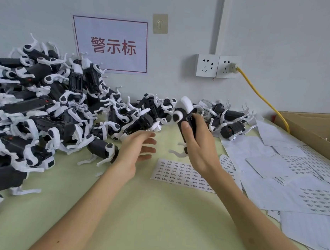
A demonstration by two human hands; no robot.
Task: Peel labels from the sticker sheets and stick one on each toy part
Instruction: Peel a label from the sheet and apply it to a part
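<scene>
Head view

1. The right hand (200, 148) grips one toy part (185, 116), a black body with white limbs. The fingers wrap around the lower body and the thumb lies along its near face. The part is held upright and clear of the table (131, 212), apparently to turn a flat black face toward the camera for labelling. No label is visible on that face; blur prevents confirmation.

2. The left hand (137, 148) holds nothing. Its fingers are extended and loosely spread. It hovers beside the held part, between the large pile of toy parts (41, 103) and the sticker sheet (177, 174). Whether a peeled label sits on a fingertip cannot be determined.

3. The sticker sheet lies flat on the table directly below both hands, with rows of small printed labels facing up. This position keeps the labels within short reach of either hand.

4. The large pile occupies the left side of the table against the wall. A smaller group of parts (227, 118) lies behind the held part. This probably separates one batch from the other; which batch is labelled cannot be determined.

5. Loose backing sheets (296, 173) overlap on the right, beside a cardboard box (311, 128).

6. Judged step: a part is picked up; label application follows.
</scene>
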